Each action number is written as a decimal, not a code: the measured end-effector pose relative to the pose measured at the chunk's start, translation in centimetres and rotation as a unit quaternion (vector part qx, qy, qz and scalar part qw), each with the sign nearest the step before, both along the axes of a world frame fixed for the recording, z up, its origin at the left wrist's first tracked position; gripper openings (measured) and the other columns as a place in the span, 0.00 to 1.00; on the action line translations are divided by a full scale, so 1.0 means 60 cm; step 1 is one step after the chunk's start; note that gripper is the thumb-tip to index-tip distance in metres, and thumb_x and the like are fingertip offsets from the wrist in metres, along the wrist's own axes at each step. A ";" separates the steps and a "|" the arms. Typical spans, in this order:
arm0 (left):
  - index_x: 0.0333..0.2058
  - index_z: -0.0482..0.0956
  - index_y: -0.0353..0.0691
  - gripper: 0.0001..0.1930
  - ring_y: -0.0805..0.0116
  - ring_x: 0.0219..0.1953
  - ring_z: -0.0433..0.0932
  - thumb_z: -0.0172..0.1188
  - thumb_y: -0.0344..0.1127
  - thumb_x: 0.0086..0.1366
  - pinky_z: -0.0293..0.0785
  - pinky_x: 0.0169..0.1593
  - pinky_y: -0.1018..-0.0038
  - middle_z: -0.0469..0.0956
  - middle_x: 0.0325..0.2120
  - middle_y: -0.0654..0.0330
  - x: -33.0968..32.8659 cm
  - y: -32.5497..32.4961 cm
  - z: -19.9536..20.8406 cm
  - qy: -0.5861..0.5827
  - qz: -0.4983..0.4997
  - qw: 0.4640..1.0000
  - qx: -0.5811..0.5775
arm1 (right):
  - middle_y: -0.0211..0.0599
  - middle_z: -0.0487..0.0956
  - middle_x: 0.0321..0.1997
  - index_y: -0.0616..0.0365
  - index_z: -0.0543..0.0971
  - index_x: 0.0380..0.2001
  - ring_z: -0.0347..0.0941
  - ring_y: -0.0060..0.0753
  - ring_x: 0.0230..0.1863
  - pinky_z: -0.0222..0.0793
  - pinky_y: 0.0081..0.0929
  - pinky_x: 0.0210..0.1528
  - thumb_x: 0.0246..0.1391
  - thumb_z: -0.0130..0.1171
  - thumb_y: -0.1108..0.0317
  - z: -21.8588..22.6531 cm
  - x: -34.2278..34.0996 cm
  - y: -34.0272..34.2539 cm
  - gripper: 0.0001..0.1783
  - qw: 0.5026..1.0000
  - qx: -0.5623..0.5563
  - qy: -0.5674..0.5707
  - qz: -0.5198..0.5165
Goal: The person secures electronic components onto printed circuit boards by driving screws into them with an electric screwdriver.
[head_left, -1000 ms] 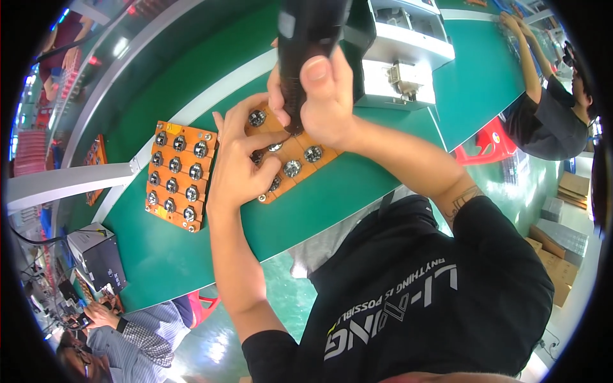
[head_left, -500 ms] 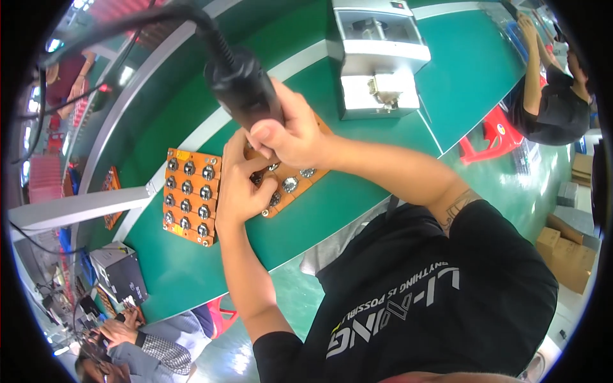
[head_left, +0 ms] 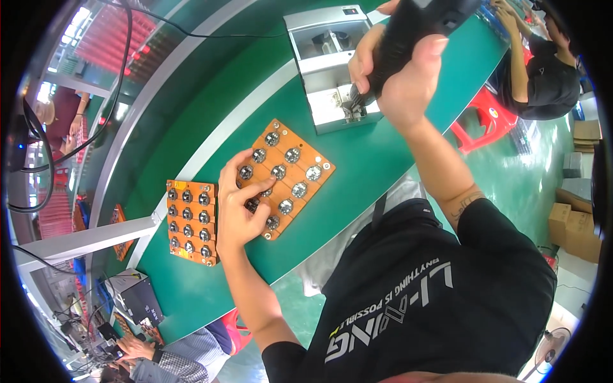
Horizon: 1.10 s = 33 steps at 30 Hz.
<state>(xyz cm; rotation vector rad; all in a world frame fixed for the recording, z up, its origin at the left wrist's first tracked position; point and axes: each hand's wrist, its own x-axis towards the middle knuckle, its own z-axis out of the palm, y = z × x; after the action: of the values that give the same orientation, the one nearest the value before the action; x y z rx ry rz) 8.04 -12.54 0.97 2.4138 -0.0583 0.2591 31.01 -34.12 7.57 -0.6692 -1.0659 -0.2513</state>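
My right hand [head_left: 412, 92] is wrapped around a black power screwdriver [head_left: 408, 41]. The tool slants down to the left, its tip at the lit front of a silver-grey screw feeder [head_left: 329, 64]. My left hand [head_left: 239, 214] lies with spread fingers over the left side of an orange fixture plate [head_left: 308, 152]. Its index fingertip touches near one of the round metallic parts [head_left: 278, 172] seated in rows there. The hand covers some of these parts. Left of that hand lies a second orange plate [head_left: 193, 221], also filled with dark metallic parts.
A green worktable [head_left: 239, 131] carries all this, with a pale rail along its far side. A dark box [head_left: 137, 299] stands at the lower left beside another person's hands [head_left: 135, 348]. A red stool [head_left: 482, 121] and a co-worker [head_left: 543, 73] are at right.
My right hand has carried the screwdriver from above the plate up and right to the screw feeder. My left hand has stayed on the plate, which is now largely uncovered.
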 end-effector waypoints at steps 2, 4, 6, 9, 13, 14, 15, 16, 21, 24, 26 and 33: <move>0.39 0.90 0.33 0.24 0.44 0.65 0.71 0.55 0.27 0.41 0.69 0.66 0.57 0.70 0.64 0.43 0.000 -0.003 0.002 -0.004 -0.005 1.000 0.007 | 0.40 0.74 0.18 0.65 0.65 0.52 0.68 0.27 0.13 0.64 0.23 0.15 0.67 0.42 0.28 -0.028 -0.012 -0.023 0.43 0.963 -0.167 0.153 -0.142; 0.38 0.91 0.36 0.24 0.42 0.64 0.71 0.58 0.28 0.39 0.67 0.67 0.55 0.71 0.63 0.42 0.006 -0.007 0.008 0.011 -0.002 1.000 -0.016 | 0.40 0.74 0.18 0.66 0.67 0.47 0.69 0.27 0.13 0.64 0.23 0.15 0.67 0.46 0.30 -0.070 0.063 0.014 0.40 0.976 0.139 -0.167 0.025; 0.39 0.91 0.36 0.24 0.41 0.64 0.71 0.58 0.28 0.39 0.67 0.67 0.55 0.71 0.63 0.42 -0.002 0.001 0.012 0.020 0.003 1.000 -0.019 | 0.40 0.74 0.18 0.65 0.68 0.45 0.69 0.27 0.13 0.64 0.23 0.15 0.67 0.47 0.31 -0.038 -0.021 -0.002 0.39 0.998 -0.010 0.026 -0.056; 0.40 0.90 0.36 0.25 0.40 0.63 0.72 0.58 0.29 0.40 0.67 0.68 0.54 0.70 0.64 0.42 0.005 0.002 0.019 0.021 -0.010 0.999 -0.023 | 0.39 0.74 0.18 0.65 0.69 0.42 0.69 0.27 0.13 0.65 0.24 0.15 0.67 0.48 0.31 -0.058 0.027 -0.001 0.38 0.998 -0.033 0.055 -0.015; 0.39 0.90 0.38 0.23 0.40 0.61 0.73 0.60 0.30 0.40 0.68 0.66 0.48 0.72 0.62 0.42 -0.013 0.011 0.023 -0.035 0.018 0.997 0.060 | 0.39 0.74 0.17 0.66 0.69 0.46 0.68 0.29 0.12 0.65 0.25 0.15 0.66 0.42 0.27 -0.037 -0.031 -0.041 0.43 0.961 -0.250 0.105 -0.045; 0.38 0.90 0.37 0.22 0.42 0.60 0.74 0.59 0.30 0.40 0.71 0.62 0.53 0.72 0.62 0.42 -0.018 0.016 0.017 -0.061 0.026 0.997 0.040 | 0.38 0.72 0.16 0.63 0.67 0.50 0.66 0.29 0.11 0.63 0.26 0.15 0.67 0.40 0.27 -0.015 -0.067 -0.013 0.42 0.947 -0.221 0.223 -0.073; 0.37 0.90 0.36 0.21 0.45 0.59 0.75 0.59 0.30 0.40 0.74 0.58 0.58 0.73 0.61 0.43 -0.022 0.018 0.014 -0.088 0.034 0.995 0.019 | 0.38 0.72 0.16 0.63 0.67 0.50 0.66 0.29 0.11 0.63 0.26 0.15 0.67 0.40 0.27 -0.013 -0.075 0.005 0.42 0.947 -0.225 0.221 -0.068; 0.37 0.90 0.36 0.21 0.45 0.59 0.75 0.59 0.30 0.40 0.74 0.58 0.58 0.73 0.61 0.43 -0.026 0.022 0.012 -0.088 0.040 0.995 0.017 | 0.38 0.73 0.17 0.62 0.68 0.52 0.67 0.27 0.12 0.63 0.25 0.15 0.68 0.43 0.30 -0.015 -0.081 0.020 0.39 0.953 -0.210 0.217 -0.034; 0.33 0.90 0.38 0.18 0.44 0.61 0.72 0.62 0.28 0.40 0.61 0.68 0.45 0.75 0.58 0.46 -0.030 0.020 0.020 -0.074 0.012 0.996 0.038 | 0.37 0.71 0.19 0.55 0.60 0.58 0.67 0.29 0.15 0.66 0.26 0.23 0.53 0.39 0.13 -0.033 -0.142 0.098 0.54 0.948 -0.245 0.199 0.040; 0.33 0.90 0.38 0.18 0.44 0.61 0.72 0.61 0.29 0.39 0.61 0.68 0.45 0.76 0.58 0.48 -0.032 0.015 0.020 -0.035 0.024 0.999 0.018 | 0.38 0.72 0.19 0.57 0.59 0.58 0.68 0.29 0.16 0.68 0.27 0.23 0.57 0.42 0.17 -0.059 -0.171 0.137 0.52 0.947 -0.238 0.203 0.076; 0.32 0.91 0.38 0.18 0.46 0.60 0.72 0.61 0.30 0.39 0.64 0.66 0.48 0.76 0.58 0.50 -0.031 0.018 0.015 -0.039 0.016 0.999 0.010 | 0.38 0.73 0.19 0.57 0.59 0.58 0.68 0.29 0.16 0.69 0.27 0.24 0.57 0.43 0.17 -0.072 -0.182 0.149 0.51 0.945 -0.241 0.202 0.089; 0.33 0.91 0.38 0.18 0.46 0.58 0.73 0.60 0.29 0.41 0.75 0.58 0.59 0.76 0.58 0.48 -0.034 0.023 0.007 -0.016 0.030 0.999 -0.034 | 0.40 0.73 0.20 0.59 0.58 0.57 0.69 0.31 0.16 0.71 0.29 0.25 0.55 0.46 0.17 -0.086 -0.187 0.162 0.53 0.942 -0.252 0.198 0.103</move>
<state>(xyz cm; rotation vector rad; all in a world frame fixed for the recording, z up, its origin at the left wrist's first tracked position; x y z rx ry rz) 6.00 -11.14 1.40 2.3465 0.0079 0.3225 19.78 -24.38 2.39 -1.0089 -0.8010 0.3442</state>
